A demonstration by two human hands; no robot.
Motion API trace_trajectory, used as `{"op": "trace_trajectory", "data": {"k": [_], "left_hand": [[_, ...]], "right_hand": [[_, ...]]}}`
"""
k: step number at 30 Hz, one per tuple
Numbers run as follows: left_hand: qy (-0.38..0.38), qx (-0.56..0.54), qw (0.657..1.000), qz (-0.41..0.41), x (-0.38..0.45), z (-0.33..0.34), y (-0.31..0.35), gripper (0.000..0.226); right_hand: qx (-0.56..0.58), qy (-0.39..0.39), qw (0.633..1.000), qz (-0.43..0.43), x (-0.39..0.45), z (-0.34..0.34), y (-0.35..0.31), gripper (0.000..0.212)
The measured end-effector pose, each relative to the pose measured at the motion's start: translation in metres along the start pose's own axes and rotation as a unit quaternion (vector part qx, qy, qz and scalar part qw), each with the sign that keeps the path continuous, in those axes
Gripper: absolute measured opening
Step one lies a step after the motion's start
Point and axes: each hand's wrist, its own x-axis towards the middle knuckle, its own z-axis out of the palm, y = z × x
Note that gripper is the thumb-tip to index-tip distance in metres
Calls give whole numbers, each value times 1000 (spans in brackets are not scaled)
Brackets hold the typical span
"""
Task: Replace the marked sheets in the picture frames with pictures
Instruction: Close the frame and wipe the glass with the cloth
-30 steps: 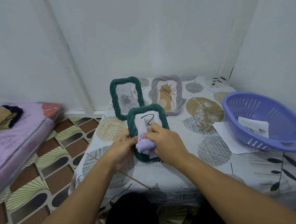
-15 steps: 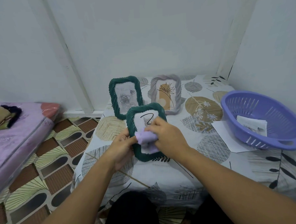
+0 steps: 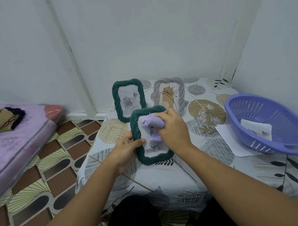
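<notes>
A dark green picture frame (image 3: 143, 157) stands tilted on the table in front of me, with a white sheet in it. My left hand (image 3: 127, 149) grips its left edge, thumb on the front. My right hand (image 3: 172, 129) holds a crumpled lilac cloth (image 3: 152, 124) against the upper part of the frame's front, covering the sheet's black mark. Behind stand a second green frame (image 3: 128, 100) with a grey rose picture and a grey-lilac frame (image 3: 169, 93) with a tan plant picture.
A purple slotted basket (image 3: 267, 125) at the right holds a printed sheet (image 3: 257, 129) and sits partly on a white paper (image 3: 228, 138). The leaf-patterned tablecloth (image 3: 206, 170) covers the table. A pink mattress (image 3: 15, 139) lies at the left over a patterned floor.
My right hand and the cloth have slid up from the frame's lower middle to its top, now covering the mark "2". My left hand keeps its grip on the frame.
</notes>
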Motion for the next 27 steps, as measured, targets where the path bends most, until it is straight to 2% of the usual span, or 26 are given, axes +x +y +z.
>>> {"op": "trace_trajectory", "data": {"k": [8,13,18,24,27], "left_hand": [[-27,1,999,17,-3,2,2,40],[-16,-1,1000,15,-4,2,2,37],[-38,-3,999,25,-4,1,1,42],[-23,-6,1000,20,-5,1,1,37],[-33,-9,999,24,-6,0,1,40]], "right_hand": [[-76,-48,993,-83,-4,8,-9,45],[-80,3,996,-37,8,2,-8,39],[-70,-49,992,-89,-7,14,-19,43],[-75,-5,997,-35,6,5,-14,40],[-79,-38,994,-61,-1,10,-21,40]]}}
